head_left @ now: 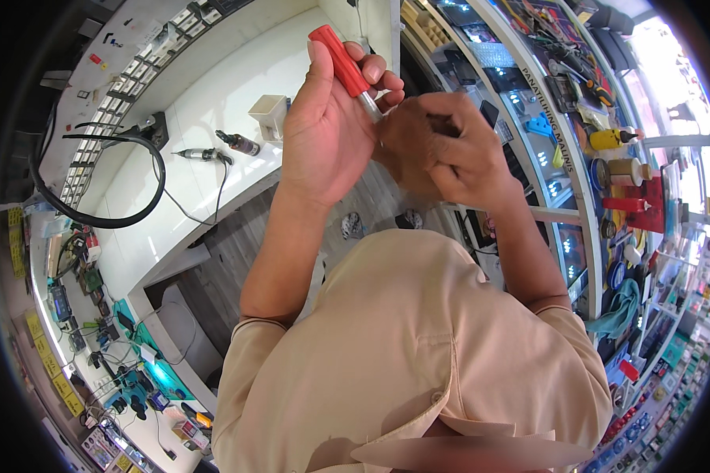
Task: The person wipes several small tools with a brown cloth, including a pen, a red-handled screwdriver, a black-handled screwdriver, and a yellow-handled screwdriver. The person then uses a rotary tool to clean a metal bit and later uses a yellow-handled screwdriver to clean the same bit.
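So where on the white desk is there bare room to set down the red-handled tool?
For the red-handled tool, the widest bare patch of white desk lies between the small-parts bins and the beige square container. A smaller one sits between the black hose loop and the teal mat. It is crowded around the pen-shaped tool, dropper bottle and thin cable.

A white counter (pixel 205 118) (rather glossy) stands beside grey plank flooring (pixel 248 244).
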The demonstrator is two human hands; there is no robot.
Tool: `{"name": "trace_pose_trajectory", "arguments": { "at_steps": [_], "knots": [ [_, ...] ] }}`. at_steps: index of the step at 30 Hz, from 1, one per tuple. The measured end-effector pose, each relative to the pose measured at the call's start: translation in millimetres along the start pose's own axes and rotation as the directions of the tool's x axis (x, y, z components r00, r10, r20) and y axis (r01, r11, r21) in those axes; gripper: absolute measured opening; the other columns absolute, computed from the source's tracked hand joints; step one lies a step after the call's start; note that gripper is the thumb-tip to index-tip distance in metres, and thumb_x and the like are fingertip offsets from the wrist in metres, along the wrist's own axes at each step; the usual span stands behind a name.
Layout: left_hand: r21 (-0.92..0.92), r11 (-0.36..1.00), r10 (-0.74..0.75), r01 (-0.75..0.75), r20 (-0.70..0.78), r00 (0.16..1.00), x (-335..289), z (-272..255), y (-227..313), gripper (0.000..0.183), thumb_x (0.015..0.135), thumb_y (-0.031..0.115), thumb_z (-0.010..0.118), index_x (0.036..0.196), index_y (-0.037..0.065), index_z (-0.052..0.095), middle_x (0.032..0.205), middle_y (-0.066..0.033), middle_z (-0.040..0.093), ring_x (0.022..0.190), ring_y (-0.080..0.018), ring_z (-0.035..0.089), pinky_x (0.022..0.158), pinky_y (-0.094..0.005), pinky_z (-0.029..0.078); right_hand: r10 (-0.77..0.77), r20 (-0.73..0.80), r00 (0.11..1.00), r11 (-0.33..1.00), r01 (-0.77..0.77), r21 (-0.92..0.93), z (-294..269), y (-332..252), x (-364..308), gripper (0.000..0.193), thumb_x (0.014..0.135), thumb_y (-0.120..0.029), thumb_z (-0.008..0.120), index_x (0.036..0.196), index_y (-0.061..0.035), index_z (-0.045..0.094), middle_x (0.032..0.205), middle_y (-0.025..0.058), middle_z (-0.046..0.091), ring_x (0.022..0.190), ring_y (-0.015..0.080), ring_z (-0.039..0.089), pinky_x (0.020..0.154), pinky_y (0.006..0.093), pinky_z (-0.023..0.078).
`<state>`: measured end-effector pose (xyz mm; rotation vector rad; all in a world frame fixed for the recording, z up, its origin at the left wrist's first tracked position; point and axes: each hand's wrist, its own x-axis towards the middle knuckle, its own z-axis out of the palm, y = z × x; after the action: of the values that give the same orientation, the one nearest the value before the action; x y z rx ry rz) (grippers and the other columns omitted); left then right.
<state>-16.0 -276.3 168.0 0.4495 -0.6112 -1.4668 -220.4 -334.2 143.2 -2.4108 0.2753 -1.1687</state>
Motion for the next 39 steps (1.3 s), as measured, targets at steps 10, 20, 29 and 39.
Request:
{"name": "trace_pose_trajectory", "arguments": {
  "at_steps": [10,20,29,39],
  "knots": [
    [0.278,0.948,0.171,-0.155,-0.032,0.985,4.4,-3.9,-15.8,0.043,0.113,0.054,0.037,0.116,0.013,0.053,0.102,-0.0002,0.053,0.105,-0.0177,0.056,0.103,-0.0378,0.039,0.219,0.030,0.975,0.965,-0.222,0.139,1.2,-10.7,3.1,0.014,0.080,0.003,0.063,0.092,0.0048,0.070,0.124,0.0171,0.064,0.103,0.0288,0.067,0.086,0.0352,0.055],
    [0.371,0.928,0.102,-0.048,-0.128,0.986,-5.9,-36.8,-59.9,0.071,0.112,0.059,0.030,0.155,0.004,0.042,0.136,-0.0142,0.065,0.131,-0.0222,0.058,0.119,-0.0343,0.036,0.549,0.004,0.836,0.806,-0.530,0.263,58.6,-11.2,4.1,0.015,0.101,-0.009,0.065,0.103,0.0055,0.061,0.118,0.0164,0.058,0.108,0.0289,0.058,0.099,0.0350,0.045],
    [0.626,0.779,0.018,0.035,-0.078,0.997,-25.0,-76.2,-53.6,0.065,0.112,0.059,0.031,0.138,0.003,0.051,0.135,-0.0151,0.063,0.130,-0.0235,0.056,0.116,-0.0363,0.038,0.668,0.225,0.709,0.608,-0.694,0.385,73.4,9.1,-1.4,0.029,0.103,-0.020,0.068,0.116,0.0055,0.067,0.111,0.0156,0.068,0.095,0.0197,0.060,0.087,0.0353,0.048],
    [0.897,0.441,0.296,-0.040,-0.103,0.950,-13.0,-126.4,-24.6,0.044,0.114,0.043,0.042,0.124,0.004,0.059,0.109,-0.0065,0.053,0.093,-0.0167,0.054,0.093,-0.0298,0.045,0.781,0.406,0.474,0.333,-0.867,0.371,48.7,17.3,-17.5,0.033,0.102,-0.031,0.071,0.115,-0.0002,0.074,0.096,0.0021,0.073,0.092,0.0092,0.062,0.090,0.0287,0.051]
  ]
}}
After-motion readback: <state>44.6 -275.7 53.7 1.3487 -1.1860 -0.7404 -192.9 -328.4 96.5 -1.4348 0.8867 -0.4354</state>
